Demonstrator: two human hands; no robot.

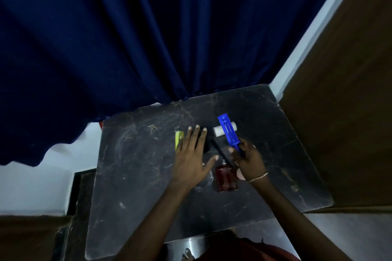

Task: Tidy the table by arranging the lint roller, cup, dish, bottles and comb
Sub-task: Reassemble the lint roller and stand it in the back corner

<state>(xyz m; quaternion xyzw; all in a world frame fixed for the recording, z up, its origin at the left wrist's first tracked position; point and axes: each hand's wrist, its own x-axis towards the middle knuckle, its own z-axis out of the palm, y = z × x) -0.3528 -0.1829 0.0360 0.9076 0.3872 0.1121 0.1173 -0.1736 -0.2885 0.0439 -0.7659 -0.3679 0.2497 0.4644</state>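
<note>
Scratched table [135,165] (near edge bare)

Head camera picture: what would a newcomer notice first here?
Probably the bright blue comb, held by its handle in the right hand above the dark table. Next, the left hand spread flat at the table's centre, beside a yellow-green bottle. Behind hangs a large dark blue curtain.

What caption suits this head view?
Right hand lifts the blue comb; left hand reaches over the black table.

Right hand [248,161] gripping blue comb [228,132], left hand [194,154] spread flat over dark table [137,176]
</note>
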